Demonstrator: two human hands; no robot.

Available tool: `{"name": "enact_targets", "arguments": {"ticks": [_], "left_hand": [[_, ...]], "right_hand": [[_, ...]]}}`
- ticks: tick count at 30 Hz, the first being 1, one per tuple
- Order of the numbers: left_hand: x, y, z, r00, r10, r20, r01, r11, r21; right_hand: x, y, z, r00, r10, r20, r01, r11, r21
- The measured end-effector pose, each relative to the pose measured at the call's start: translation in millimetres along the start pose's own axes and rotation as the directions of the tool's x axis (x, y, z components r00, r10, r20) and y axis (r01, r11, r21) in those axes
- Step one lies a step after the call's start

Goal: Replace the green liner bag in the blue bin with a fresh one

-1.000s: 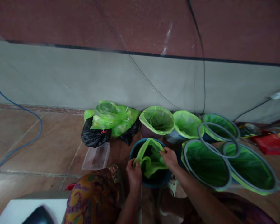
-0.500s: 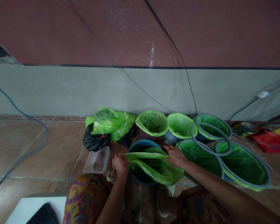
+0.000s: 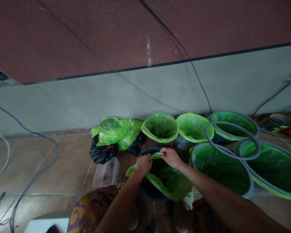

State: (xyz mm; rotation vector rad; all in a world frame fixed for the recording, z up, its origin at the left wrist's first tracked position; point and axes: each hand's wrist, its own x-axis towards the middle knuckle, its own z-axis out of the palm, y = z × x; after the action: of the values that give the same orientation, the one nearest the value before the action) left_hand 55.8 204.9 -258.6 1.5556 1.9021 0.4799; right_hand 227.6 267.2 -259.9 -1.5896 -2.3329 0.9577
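Observation:
A blue bin (image 3: 153, 194) stands on the floor between my knees, with a green bin bag (image 3: 171, 183) partly inside it and hanging over its near right side. My left hand (image 3: 143, 164) is closed on the bag's edge above the left part of the bin. Close by on the right, my right hand (image 3: 171, 158) pinches the same edge at the far rim. A short stretch of bag runs between the two hands. Behind the bin stand a bin with a light green liner (image 3: 160, 127) and another lined bin (image 3: 195, 127).
Lined bins with grey rims (image 3: 221, 168) crowd the right side, a loose grey ring (image 3: 232, 140) lying across them. Tied green bags (image 3: 118, 131) and a black bag (image 3: 102, 152) sit by the wall. A clear plastic tray (image 3: 106, 173) and a blue cable (image 3: 54, 155) lie left.
My hands have come closer together along the bag's edge, the left moving right and the right moving left toward the far rim. The view has tilted and shifted slightly.

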Motion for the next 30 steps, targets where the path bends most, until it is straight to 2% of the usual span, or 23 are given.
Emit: {"name": "enact_targets", "arguments": {"ticks": [5,9,14,17,19,25,30], "left_hand": [[28.9,-20.5,-8.4,1.0,-0.015,0.024,0.018,0.991,-0.132],[44.7,-30.8,-13.6,0.994,0.026,0.102,0.002,0.964,-0.264],[59.9,-40.0,-9.1,0.998,-0.013,0.068,0.036,0.94,-0.338],[66.3,-45.7,-6.4,0.997,-0.073,0.005,0.071,0.949,-0.307],[69.1,-47.4,-5.2,0.993,-0.109,-0.045,0.094,0.959,-0.266],[76.9,-42.7,-1.2,0.979,-0.179,-0.095,0.168,0.979,-0.119],[88.8,-48.8,3.4,0.962,-0.266,-0.057,0.265,0.964,-0.019]], "right_hand": [[11.2,6.7,4.8,0.993,0.1,-0.059,-0.102,0.994,-0.03],[18.6,12.8,11.0,0.995,0.093,-0.032,-0.094,0.996,0.0],[33.8,26.7,10.0,0.996,0.064,0.055,-0.072,0.986,0.153],[44.4,38.9,7.7,0.99,0.071,0.118,-0.103,0.952,0.289],[49.7,45.1,8.0,0.99,0.106,0.09,-0.131,0.928,0.348],[55.9,46.5,15.1,0.973,0.23,-0.033,-0.222,0.963,0.152],[62.3,47.0,22.8,0.951,0.307,-0.027,-0.303,0.948,0.102]]}}
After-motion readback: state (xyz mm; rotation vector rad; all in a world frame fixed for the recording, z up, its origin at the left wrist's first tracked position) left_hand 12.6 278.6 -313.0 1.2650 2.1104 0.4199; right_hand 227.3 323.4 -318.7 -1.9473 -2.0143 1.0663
